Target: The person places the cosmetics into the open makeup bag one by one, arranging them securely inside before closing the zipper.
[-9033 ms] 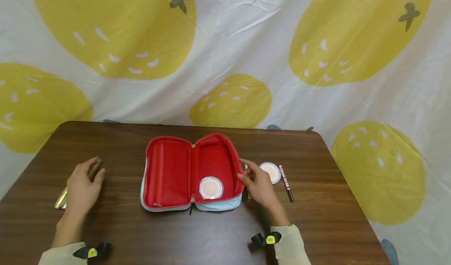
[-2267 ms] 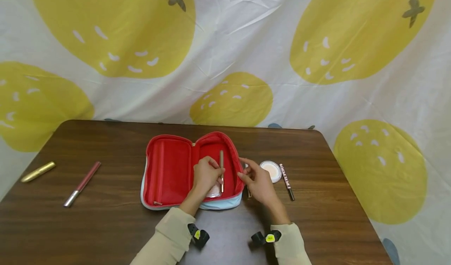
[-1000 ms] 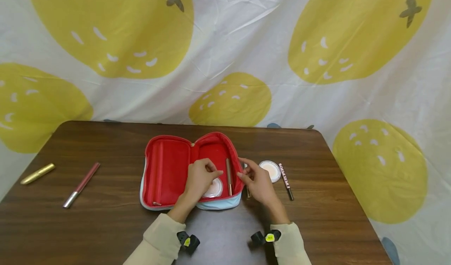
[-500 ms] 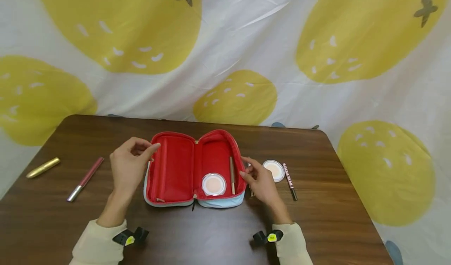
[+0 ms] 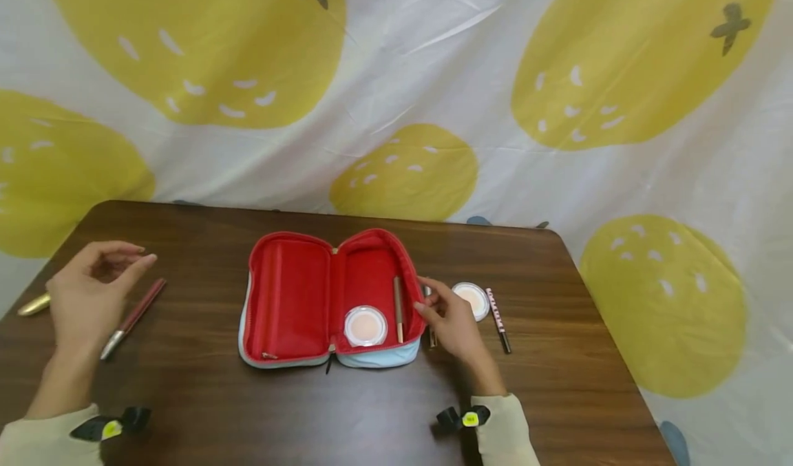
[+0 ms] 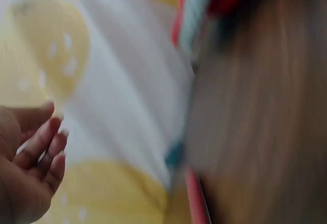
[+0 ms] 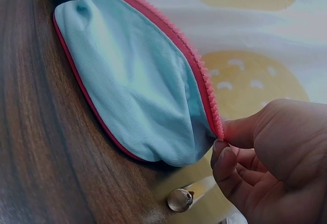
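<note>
An unzipped cosmetic bag (image 5: 300,294), red inside and light blue outside, lies open in the head view. My right hand (image 5: 455,318) pinches the zipper edge of its right half; the right wrist view shows thumb and fingertips on the red teeth (image 7: 217,124). That half holds a round powder compact (image 5: 365,326) and a slim brown-gold tube (image 5: 398,309). At the left my left hand (image 5: 93,294) hangs with loosely bent fingers and holds nothing. Close by are a pink lip gloss tube (image 5: 133,318) with a silver end and a gold tube (image 5: 34,305), partly covered by the hand.
Right of the bag, a second compact (image 5: 471,301) lies beside a pink-patterned pencil (image 5: 498,319) with a black end. Another gold tube (image 5: 432,336) is mostly hidden by my right hand. A lemon-print curtain (image 5: 403,73) hangs behind the wooden table (image 5: 279,411).
My left hand laid the brown-gold tube in the bag's right half, let go, and moved left toward the gloss and gold tubes. My right hand has kept its pinch on the bag.
</note>
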Demonstrator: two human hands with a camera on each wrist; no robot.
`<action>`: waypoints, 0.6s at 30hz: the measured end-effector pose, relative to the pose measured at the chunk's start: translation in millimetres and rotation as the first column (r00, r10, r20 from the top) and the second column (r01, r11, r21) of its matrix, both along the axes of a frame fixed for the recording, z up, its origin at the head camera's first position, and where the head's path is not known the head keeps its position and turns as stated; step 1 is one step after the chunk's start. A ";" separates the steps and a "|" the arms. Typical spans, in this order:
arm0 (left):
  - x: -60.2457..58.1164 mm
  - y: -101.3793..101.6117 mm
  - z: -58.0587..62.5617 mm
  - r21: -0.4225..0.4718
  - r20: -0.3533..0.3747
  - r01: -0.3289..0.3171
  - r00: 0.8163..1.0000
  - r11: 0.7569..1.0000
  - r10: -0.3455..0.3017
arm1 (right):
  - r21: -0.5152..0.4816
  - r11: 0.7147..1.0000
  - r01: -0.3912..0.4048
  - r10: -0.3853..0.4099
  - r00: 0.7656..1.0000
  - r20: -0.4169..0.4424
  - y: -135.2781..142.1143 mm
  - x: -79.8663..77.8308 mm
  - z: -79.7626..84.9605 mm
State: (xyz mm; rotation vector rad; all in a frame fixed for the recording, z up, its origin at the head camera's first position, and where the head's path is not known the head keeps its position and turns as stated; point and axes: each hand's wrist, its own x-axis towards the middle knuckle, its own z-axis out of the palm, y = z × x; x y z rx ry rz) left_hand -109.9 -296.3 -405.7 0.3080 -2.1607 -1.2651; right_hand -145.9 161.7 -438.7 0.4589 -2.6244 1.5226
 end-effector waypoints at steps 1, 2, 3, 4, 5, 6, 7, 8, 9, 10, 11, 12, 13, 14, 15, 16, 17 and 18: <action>1.1 -10.9 -4.8 -0.048 0.022 -0.011 1.000 0.999 0.012 | 0.006 1.000 0.002 -0.002 1.000 0.002 -1.8 2.0 4.8; 2.3 -21.3 -9.9 -0.069 0.052 -0.012 0.999 0.998 0.016 | 0.008 1.000 0.009 -0.009 1.000 0.004 -2.4 2.5 5.9; 3.1 -31.1 -15.4 -0.070 0.081 -0.012 0.997 0.997 0.018 | 0.010 1.000 0.019 -0.019 1.000 0.002 -2.4 1.8 4.8; 4.0 -41.3 -22.2 -0.061 0.099 -0.008 0.995 0.998 0.014 | 0.013 1.000 0.028 -0.029 1.000 0.002 -1.9 0.8 1.6; 5.0 -50.9 -28.7 -0.042 0.113 -0.003 0.994 0.999 0.008 | 0.013 0.999 0.037 -0.037 0.999 -0.001 -1.2 -0.8 -2.8; 5.3 -60.6 -36.7 -0.020 0.105 -0.006 0.994 1.000 0.008 | 0.011 0.999 0.044 -0.044 0.999 -0.007 -0.2 -3.1 -8.2; 5.2 -69.8 -43.3 -0.005 0.101 -0.014 0.995 1.000 0.014 | 0.007 0.999 0.048 -0.048 0.999 -0.012 0.8 -5.5 -13.8; 4.5 -79.6 -50.5 0.005 0.080 -0.016 0.997 1.000 0.016 | 0.004 0.999 0.049 -0.049 0.999 -0.015 1.5 -7.9 -19.5; 3.7 -88.9 -58.4 0.010 0.045 -0.022 0.999 1.000 0.022 | 0.008 0.999 0.041 -0.041 0.999 -0.016 2.4 -9.7 -22.6; 2.7 -98.6 -66.8 0.002 0.010 -0.032 0.999 0.999 0.032 | 0.014 0.999 0.035 -0.035 0.999 -0.011 3.3 -11.4 -25.5; 1.0 -108.2 -74.8 -0.028 -0.018 -0.056 0.998 0.998 0.056 | 0.018 0.999 0.031 -0.030 0.999 -0.010 3.9 -12.5 -27.5; -1.8 -117.9 -83.1 -0.060 -0.051 -0.082 0.996 0.995 0.079 | 0.020 0.999 0.027 -0.027 1.000 -0.006 4.5 -13.2 -29.0; -4.6 -127.3 -90.5 -0.080 -0.059 -0.101 0.994 0.992 0.097 | 0.024 0.999 0.025 -0.024 1.000 -0.005 5.0 -13.4 -29.7; -7.4 -136.4 -99.1 -0.081 -0.065 -0.112 0.992 0.990 0.107 | 0.027 0.999 0.025 -0.024 1.000 -0.004 5.8 -13.5 -30.2; -10.6 -144.1 -106.6 -0.066 -0.060 -0.122 0.991 0.990 0.118 | 0.027 0.999 0.027 -0.027 1.000 -0.004 6.8 -13.8 -31.0; -12.9 -150.7 -113.4 -0.058 -0.041 -0.134 0.990 0.989 0.131 | 0.028 0.999 0.030 -0.030 1.000 -0.007 7.8 -14.1 -31.5; -15.0 -156.2 -119.2 -0.049 -0.020 -0.143 0.990 0.989 0.142 | 0.029 0.999 0.031 -0.031 0.999 -0.013 8.6 -14.1 -31.3; -16.4 -160.5 -124.5 -0.036 0.008 -0.148 0.989 0.988 0.148 | 0.031 0.999 0.031 -0.031 0.999 -0.018 9.3 -14.2 -30.6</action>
